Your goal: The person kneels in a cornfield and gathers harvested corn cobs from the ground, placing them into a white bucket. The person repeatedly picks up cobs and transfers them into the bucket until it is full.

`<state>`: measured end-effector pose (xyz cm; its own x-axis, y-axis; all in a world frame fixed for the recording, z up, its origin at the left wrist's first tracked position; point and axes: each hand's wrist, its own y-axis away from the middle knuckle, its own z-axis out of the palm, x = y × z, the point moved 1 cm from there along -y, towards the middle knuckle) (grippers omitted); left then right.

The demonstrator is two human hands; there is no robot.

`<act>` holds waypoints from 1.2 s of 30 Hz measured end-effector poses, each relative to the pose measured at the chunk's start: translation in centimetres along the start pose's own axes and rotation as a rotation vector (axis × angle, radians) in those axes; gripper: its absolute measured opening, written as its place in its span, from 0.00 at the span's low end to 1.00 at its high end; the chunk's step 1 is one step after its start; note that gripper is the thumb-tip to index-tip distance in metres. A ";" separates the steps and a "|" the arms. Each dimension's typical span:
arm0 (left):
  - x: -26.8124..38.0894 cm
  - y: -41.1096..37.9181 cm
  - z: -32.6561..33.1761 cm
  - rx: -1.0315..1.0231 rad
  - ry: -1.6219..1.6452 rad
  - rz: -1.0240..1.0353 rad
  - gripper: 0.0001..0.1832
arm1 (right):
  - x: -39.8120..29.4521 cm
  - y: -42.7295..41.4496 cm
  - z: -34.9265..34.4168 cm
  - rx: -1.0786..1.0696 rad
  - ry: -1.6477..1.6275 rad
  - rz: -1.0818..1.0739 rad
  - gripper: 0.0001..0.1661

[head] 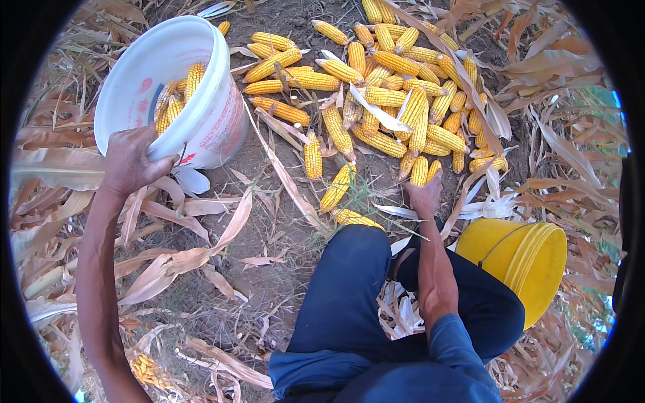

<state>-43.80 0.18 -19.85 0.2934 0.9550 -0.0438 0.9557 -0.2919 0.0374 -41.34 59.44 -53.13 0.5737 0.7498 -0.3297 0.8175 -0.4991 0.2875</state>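
My left hand (pixel 132 161) grips the near rim of a white plastic bucket (pixel 216 126), which leans with its mouth toward me. Several husked ears of corn (pixel 174 103) lie inside it, partly hidden by the wall. A broad pile of yellow husked corn ears (pixel 388 108) covers the soil ahead, some with strips of dry husk across them. At the pile's near edge, my right hand (pixel 425 195) is closed around the lower end of a corn ear (pixel 419 172). A second ear shows beside it, and whether that one is also held I cannot tell.
A yellow bucket (pixel 489 247) with a wire handle lies on its side by my right knee. Dry corn leaves (pixel 166 272) and stalks litter the ground all around. Another heap of corn (pixel 148 370) shows at the lower left. Loose ears (pixel 358 219) lie against my left knee.
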 end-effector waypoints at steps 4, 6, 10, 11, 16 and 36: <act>-1.0 -0.5 0.7 0.012 -0.006 0.040 0.23 | 3.8 -2.3 1.6 0.006 -0.852 0.055 0.57; -1.2 -0.6 1.1 -0.005 -0.021 0.049 0.25 | 3.6 -1.5 0.1 -0.151 -1.235 0.249 0.40; -1.3 0.0 1.2 0.003 -0.020 0.051 0.24 | -2.9 0.9 -5.8 -0.403 -1.522 -0.028 0.45; -1.7 1.8 -0.1 -0.031 -0.060 0.023 0.25 | -8.2 4.0 -7.3 -0.479 -1.595 -0.101 0.47; -1.3 0.9 0.2 -0.071 -0.053 -0.002 0.27 | -27.1 10.1 -16.6 -0.676 -1.579 -0.460 0.59; -1.3 1.3 1.0 0.088 -0.033 0.038 0.23 | -13.1 6.5 -1.3 -0.401 -1.271 0.136 0.16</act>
<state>-42.90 -1.53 -20.77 0.3287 0.9413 -0.0768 0.9417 -0.3328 -0.0484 -43.61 46.90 -45.73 0.4771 -0.3259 -0.8162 0.8046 -0.2116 0.5548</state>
